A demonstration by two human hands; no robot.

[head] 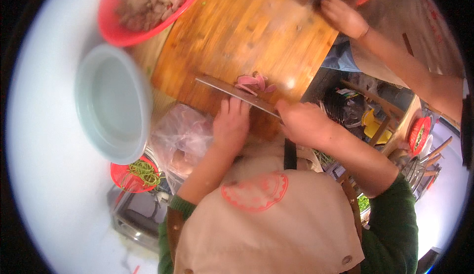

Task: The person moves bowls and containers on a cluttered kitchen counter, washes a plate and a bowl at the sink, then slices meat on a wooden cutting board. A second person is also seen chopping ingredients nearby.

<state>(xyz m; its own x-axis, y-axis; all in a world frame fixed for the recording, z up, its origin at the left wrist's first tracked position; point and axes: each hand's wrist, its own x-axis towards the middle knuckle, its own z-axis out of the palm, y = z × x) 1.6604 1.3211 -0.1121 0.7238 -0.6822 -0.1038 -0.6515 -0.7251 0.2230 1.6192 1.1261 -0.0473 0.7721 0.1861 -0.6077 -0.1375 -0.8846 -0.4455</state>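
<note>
My right hand (305, 122) grips the handle of a cleaver (237, 95), its long blade lying across the near part of a wooden cutting board (229, 37). Just beyond the blade lies a small heap of thin pink slices (257, 82) with darker edges, apparently meat. My left hand (233, 122) rests on the board at the near side of the blade, fingers bent and fingertips close against it. Whatever lies under those fingertips is hidden.
A red basin (129, 37) of meat pieces and a pale bowl (79, 107) stand left. A plastic bag (181, 133) touches the board's near left; a red basket (116, 174) holds green vegetables. At the far right, another person's hand (346, 18) works beside a blurred dark blade.
</note>
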